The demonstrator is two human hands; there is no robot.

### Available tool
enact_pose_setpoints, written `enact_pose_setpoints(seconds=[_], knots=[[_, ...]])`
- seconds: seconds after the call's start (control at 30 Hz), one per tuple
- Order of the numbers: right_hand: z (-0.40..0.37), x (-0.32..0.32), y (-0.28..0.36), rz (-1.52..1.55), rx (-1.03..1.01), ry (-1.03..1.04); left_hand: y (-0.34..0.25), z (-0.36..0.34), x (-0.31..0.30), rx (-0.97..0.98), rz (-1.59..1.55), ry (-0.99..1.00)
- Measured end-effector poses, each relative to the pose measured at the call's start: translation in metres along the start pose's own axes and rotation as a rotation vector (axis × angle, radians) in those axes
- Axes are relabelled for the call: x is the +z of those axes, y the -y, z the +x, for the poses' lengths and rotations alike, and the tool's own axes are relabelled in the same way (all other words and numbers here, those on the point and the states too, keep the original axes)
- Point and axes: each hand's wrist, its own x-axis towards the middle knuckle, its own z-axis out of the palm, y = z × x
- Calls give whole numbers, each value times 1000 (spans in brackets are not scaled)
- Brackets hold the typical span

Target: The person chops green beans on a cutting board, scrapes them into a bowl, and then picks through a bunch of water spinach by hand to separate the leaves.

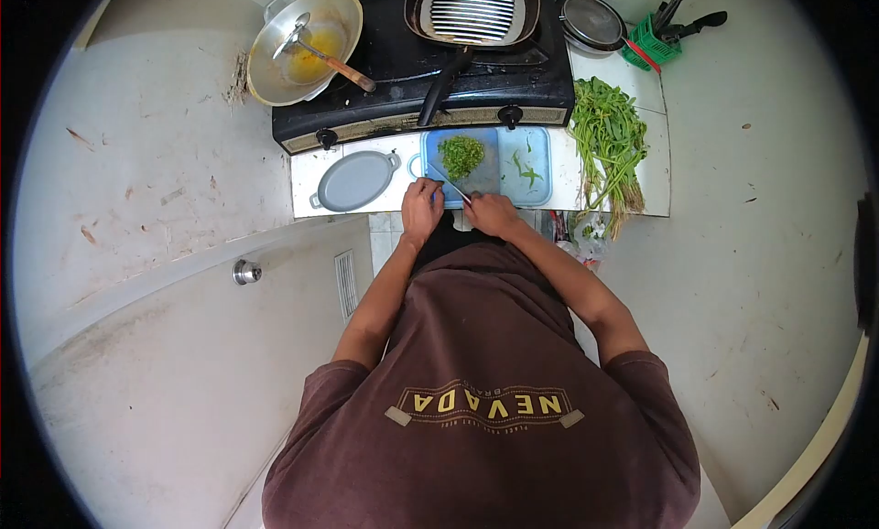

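My right hand [493, 215] is closed around the handle of a knife [450, 183] at the near edge of a blue cutting board [539, 146]. The blade slants up and left over the board. My left hand [423, 209] is curled at the board's near left corner, fingertips close to the blade; whatever it pinches, if anything, is too small to make out. Just beyond the knife tip lies a pile of finely chopped greens [461, 156]. A few loose leaf pieces [526, 170] are scattered on the board's right half.
Left of the board sits a grey oval dish [355, 181]. Leafy greens with roots [609, 140] lie on the right. Behind stands a black stove [385, 103] bearing a wok [265, 67] with a ladle [334, 65] and a grill pan [472, 12]. A strainer [593, 21] and green utensil basket [652, 44] are back right.
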Motion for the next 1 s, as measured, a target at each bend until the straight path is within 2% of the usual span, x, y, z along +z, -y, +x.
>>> enact_pose_setpoints(seconds=[0.83,1.0], knots=[[-6,7,-4,-19,-5,-43,6,5,-3,-22,-1,23],[-6,1,3,-9,-31,11,5,2,0,-12,-10,1]])
